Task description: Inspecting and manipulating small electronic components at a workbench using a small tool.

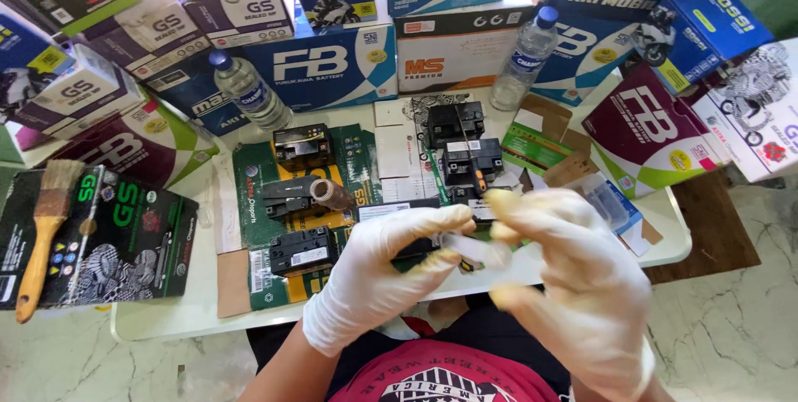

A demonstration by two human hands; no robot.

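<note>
batteries (pixel 304 250), small and black, lie on flattened green cartons on the white worktop (pixel 199 306), ringed by stacked blue, purple and white boxes (pixel 320 65). two clear bottles (pixel 247 90) with blue caps stand upright among them. left hand (pixel 374 281) and right hand (pixel 573 286), gloved, pinch a pale blurred piece (pixel 475 250), perhaps a strip, between closed fingertips above the worktop's near edge.

Hands (pixel 490 286) in thin, matt white rubber gloves; batteries (pixel 303 250) black moulded plastic; brush (pixel 43 231) bare wood, bristled; bottles (pixel 249 90) clear glossy plastic; boxes (pixel 320 65) glossy printed card; worktop (pixel 673 236) smooth white.
</note>
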